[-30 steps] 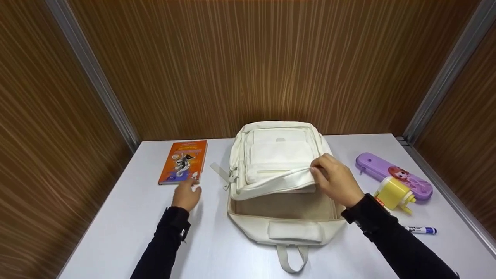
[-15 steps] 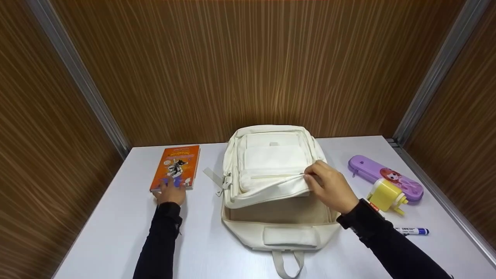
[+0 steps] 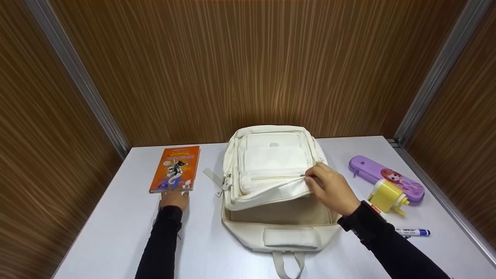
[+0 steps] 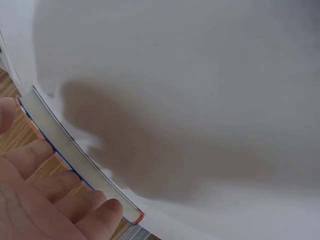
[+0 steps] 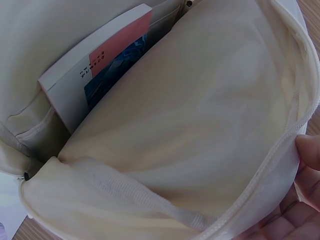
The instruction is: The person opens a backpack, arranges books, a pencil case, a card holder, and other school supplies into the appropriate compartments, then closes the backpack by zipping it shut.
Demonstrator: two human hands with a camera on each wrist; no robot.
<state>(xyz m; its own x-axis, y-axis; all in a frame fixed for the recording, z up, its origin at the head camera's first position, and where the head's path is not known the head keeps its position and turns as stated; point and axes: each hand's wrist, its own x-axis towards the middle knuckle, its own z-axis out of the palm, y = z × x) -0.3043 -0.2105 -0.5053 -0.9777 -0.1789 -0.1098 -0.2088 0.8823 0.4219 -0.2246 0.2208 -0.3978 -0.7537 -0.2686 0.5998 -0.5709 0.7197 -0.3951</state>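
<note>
At the near edge of an orange book [image 3: 176, 161], on the left of the white table [image 3: 104, 236], the left hand [image 3: 174, 198] has its fingers extended, the tips touching the cover. The book lies flat, its page edges facing the left wrist camera. The right hand [image 3: 331, 188] pinches the rim of the front flap [image 3: 267, 195] of a cream backpack [image 3: 277, 157] between thumb and fingers, holding it raised above the gaping main compartment. Inside, a second book [image 5: 107, 62] with a pink, blue and white cover leans against the back wall. A grey strap [image 3: 213, 177] sticks out toward the orange book. Right of the backpack lie a purple case [image 3: 366, 166], a yellow cranked device [image 3: 386, 195] just beside it, and, nearer, a blue-capped marker [image 3: 416, 232], partly hidden by the right sleeve [image 3: 403, 252]. Wood-grain panels [image 3: 248, 69] rise behind.
</note>
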